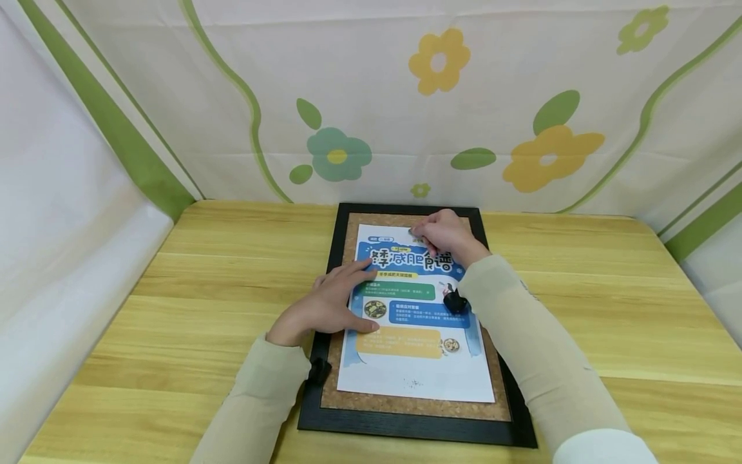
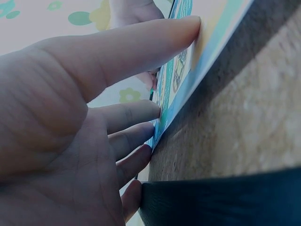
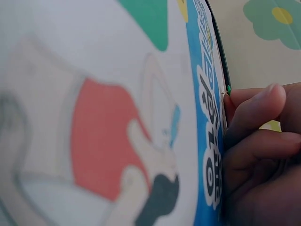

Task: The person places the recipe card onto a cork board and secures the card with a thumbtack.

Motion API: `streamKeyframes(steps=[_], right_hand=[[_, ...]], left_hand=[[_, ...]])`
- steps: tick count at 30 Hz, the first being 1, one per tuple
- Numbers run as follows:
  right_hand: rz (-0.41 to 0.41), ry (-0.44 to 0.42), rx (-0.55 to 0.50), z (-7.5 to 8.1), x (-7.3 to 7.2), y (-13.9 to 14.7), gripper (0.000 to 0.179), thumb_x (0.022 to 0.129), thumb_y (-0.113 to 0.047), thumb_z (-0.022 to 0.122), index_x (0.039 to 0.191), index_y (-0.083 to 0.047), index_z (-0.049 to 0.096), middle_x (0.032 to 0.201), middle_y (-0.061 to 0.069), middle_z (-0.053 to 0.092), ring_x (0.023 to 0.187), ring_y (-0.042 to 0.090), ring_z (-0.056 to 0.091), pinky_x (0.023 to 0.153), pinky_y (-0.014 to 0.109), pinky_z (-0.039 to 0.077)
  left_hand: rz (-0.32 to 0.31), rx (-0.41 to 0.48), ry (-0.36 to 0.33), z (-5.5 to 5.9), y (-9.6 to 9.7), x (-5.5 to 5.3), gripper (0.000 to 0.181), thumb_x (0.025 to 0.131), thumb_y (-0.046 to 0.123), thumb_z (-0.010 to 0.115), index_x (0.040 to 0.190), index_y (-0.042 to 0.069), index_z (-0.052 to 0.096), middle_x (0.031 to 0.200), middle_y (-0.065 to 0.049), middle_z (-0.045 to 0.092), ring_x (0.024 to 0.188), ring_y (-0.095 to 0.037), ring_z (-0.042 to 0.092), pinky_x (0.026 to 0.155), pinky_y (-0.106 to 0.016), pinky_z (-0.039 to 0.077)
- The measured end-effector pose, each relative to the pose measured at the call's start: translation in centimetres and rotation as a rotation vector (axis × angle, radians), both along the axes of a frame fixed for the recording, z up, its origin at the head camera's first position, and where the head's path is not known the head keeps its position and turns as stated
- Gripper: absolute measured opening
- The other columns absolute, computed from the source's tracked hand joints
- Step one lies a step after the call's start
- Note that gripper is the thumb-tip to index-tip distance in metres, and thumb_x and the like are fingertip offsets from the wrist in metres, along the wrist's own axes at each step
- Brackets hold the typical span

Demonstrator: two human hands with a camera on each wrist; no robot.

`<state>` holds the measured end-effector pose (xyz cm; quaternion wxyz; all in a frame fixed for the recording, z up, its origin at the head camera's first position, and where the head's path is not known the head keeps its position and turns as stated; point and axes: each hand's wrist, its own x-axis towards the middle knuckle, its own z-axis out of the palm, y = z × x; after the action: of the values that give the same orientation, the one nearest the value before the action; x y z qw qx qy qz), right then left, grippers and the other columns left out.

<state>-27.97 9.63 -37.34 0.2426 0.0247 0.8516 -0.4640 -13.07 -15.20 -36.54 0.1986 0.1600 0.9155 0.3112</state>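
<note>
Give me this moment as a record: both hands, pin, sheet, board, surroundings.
Left hand: spread, thumb on left part of sheet
Right hand: pinches pin near sheet's top edge
Pin: green head, some needle showing
Sheet: printed, flat on board's cork
Board: cork, black frame, lying on wooden table
Backdrop: pale, flower pattern

i have a green-headed pin [image 3: 229, 89] pinched in the right hand [image 1: 445, 234], bare needle towards a printed white-and-blue sheet [image 1: 429, 314]. most of it spreads below that grip, on a black-framed cork board [image 1: 406, 412] showing all round.
</note>
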Motion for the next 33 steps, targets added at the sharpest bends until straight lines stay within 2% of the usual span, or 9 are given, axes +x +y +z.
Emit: streamKeyframes(steps=[15, 22, 29, 33], right_hand=[[0.014, 0.020, 0.026, 0.11, 0.20, -0.04, 0.026, 0.108, -0.028, 0.064, 0.127, -0.011, 0.071, 0.059, -0.006, 0.053, 0.048, 0.012, 0.054, 0.056, 0.025, 0.042], [0.011, 0.031, 0.054, 0.16, 0.20, -0.21, 0.027, 0.109, -0.030, 0.063, 0.126, -0.011, 0.071, 0.058, -0.006, 0.053, 0.048, 0.012, 0.055, 0.073, 0.027, 0.050], [0.016, 0.037, 0.067, 0.18, 0.16, -0.26, 0.029, 0.110, -0.031, 0.062, 0.127, -0.010, 0.070, 0.058, -0.005, 0.053, 0.049, 0.012, 0.055, 0.072, 0.029, 0.050], [0.015, 0.034, 0.076, 0.05, 0.08, -0.28, 0.030, 0.110, -0.032, 0.062, 0.128, -0.010, 0.070, 0.057, -0.005, 0.053, 0.050, 0.013, 0.056, 0.076, 0.030, 0.050]], left_hand=[[-0.003, -0.006, 0.006, -0.04, 0.00, -0.07, 0.095, 0.088, 0.036, 0.088, 0.167, 0.014, 0.040, 0.183, -0.005, 0.017, 0.167, -0.041, 0.015, 0.126, -0.071, 0.015], [-0.002, 0.000, 0.012, -0.07, -0.02, -0.07, 0.095, 0.088, 0.035, 0.089, 0.167, 0.013, 0.041, 0.182, -0.005, 0.018, 0.167, -0.040, 0.016, 0.126, -0.071, 0.016], [-0.003, 0.004, 0.010, -0.07, -0.09, -0.05, 0.095, 0.088, 0.035, 0.088, 0.168, 0.014, 0.040, 0.183, -0.005, 0.017, 0.167, -0.041, 0.015, 0.126, -0.072, 0.014], [-0.005, 0.002, 0.008, -0.03, -0.09, -0.05, 0.095, 0.089, 0.035, 0.088, 0.168, 0.014, 0.040, 0.183, -0.005, 0.017, 0.167, -0.041, 0.015, 0.126, -0.072, 0.014]])
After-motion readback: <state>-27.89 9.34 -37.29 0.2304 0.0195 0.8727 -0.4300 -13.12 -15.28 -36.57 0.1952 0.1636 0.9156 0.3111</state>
